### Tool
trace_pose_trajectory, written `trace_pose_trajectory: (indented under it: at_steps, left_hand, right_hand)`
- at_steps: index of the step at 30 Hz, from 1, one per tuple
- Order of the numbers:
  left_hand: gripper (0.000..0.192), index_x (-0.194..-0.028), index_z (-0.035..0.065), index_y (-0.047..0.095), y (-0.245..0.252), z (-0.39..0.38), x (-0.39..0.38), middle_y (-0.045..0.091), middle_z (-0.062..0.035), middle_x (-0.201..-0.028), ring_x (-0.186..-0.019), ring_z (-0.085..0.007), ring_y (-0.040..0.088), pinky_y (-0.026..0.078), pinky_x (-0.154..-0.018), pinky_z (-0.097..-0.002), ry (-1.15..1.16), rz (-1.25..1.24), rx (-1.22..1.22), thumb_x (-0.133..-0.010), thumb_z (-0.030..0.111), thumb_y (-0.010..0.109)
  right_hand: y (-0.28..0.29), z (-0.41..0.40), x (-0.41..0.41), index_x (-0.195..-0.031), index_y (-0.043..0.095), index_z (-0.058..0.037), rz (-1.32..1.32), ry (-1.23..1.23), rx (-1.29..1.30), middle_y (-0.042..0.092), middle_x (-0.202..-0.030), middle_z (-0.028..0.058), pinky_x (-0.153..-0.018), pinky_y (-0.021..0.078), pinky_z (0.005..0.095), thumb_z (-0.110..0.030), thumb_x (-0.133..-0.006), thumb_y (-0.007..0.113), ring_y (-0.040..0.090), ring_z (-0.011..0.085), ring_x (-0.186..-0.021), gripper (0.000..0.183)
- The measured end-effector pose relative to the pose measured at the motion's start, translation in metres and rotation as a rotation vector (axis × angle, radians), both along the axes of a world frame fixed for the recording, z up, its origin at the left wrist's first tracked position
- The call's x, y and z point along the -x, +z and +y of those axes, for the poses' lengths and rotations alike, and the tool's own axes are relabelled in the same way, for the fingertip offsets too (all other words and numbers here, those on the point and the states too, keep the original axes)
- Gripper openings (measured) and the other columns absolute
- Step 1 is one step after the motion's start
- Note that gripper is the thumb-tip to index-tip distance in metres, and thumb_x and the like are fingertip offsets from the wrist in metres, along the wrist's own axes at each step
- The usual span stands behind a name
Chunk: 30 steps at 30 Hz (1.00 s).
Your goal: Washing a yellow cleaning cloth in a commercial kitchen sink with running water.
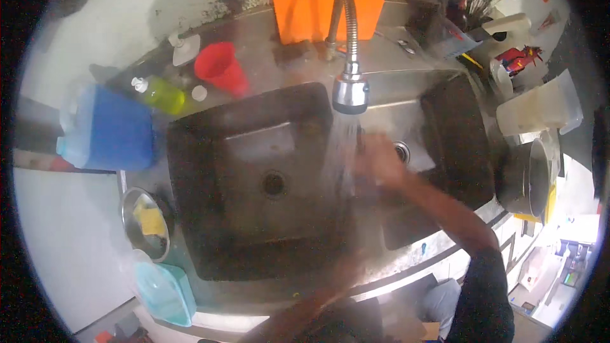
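Note:
Water sprays from the chrome faucet head [350, 93] on a flexible neck, over the divider of a double stainless steel sink [271, 259]. My right hand [381, 159] is blurred beside the falling water, above the right basin near its drain [401, 152]. Whether it holds anything cannot be told. My left forearm reaches in from the bottom, and my left hand [351, 264] is a faint blur over the near side of the sink, its fingers and any content unclear. The left basin's drain [274, 184] is in view.
Left of the sink are a blue liquid jug [119, 128], a green soap bottle [164, 96], a red cup [221, 69], a metal bowl [127, 228] with yellow sponges and a teal container [178, 295]. An orange board [305, 0] stands behind; a metal pot [519, 178] and plastic containers stand right.

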State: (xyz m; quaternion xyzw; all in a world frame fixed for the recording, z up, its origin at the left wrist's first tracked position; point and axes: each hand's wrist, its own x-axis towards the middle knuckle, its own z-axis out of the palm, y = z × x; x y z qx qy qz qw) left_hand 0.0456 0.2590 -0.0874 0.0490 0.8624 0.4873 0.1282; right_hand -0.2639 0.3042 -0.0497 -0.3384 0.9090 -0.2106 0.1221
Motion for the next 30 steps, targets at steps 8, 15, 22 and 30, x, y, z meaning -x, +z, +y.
trace_pose_trajectory:
  at_steps: [8,15,22,30]
  left_hand:
    - [0.029,-0.116,0.0106,0.067,-0.028,0.009,-0.013,0.063,-0.0132,-0.121,-0.089,-0.0285,0.066,0.056,-0.077,-0.0404,0.027,-0.200,0.036,-0.088,0.015,0.062]
    - [0.026,-0.111,0.0096,0.067,-0.058,0.015,-0.019,0.065,-0.0131,-0.118,-0.091,-0.0298,0.066,0.055,-0.078,-0.0434,-0.059,0.257,0.111,-0.087,0.018,0.064]
    - [0.030,-0.114,0.0101,0.066,0.013,-0.008,0.020,0.064,-0.0133,-0.118,-0.091,-0.0293,0.066,0.056,-0.077,-0.0429,-0.114,-0.361,0.086,-0.086,0.021,0.066]
    - [0.030,-0.117,0.0085,0.066,-0.015,-0.002,0.000,0.062,-0.0146,-0.121,-0.090,-0.0329,0.065,0.055,-0.078,-0.0452,-0.057,0.198,0.044,-0.089,0.016,0.062]
  right_hand:
    - [0.031,0.003,-0.066,-0.105,0.068,-0.0104,-0.058,0.381,0.147,0.061,-0.097,0.0222,-0.084,0.0475,0.0524,-0.029,-0.081,0.073,0.060,0.0379,-0.097,0.030]
    - [0.034,-0.051,0.048,-0.124,0.061,-0.0072,0.287,0.126,-0.368,0.055,-0.125,0.0223,-0.097,0.0418,0.0509,-0.038,-0.089,0.065,0.052,0.0390,-0.119,0.047]
    - [-0.007,0.035,-0.094,-0.108,0.065,-0.0055,-0.203,0.610,-0.059,0.059,-0.110,0.0206,-0.098,0.0407,0.0555,-0.025,-0.081,0.071,0.055,0.0408,-0.106,0.034]
    - [0.063,-0.054,0.057,-0.130,0.052,0.0017,0.229,0.165,-0.402,0.058,-0.121,0.0212,-0.103,0.0410,0.0527,-0.023,-0.097,0.052,0.052,0.0392,-0.117,0.041]
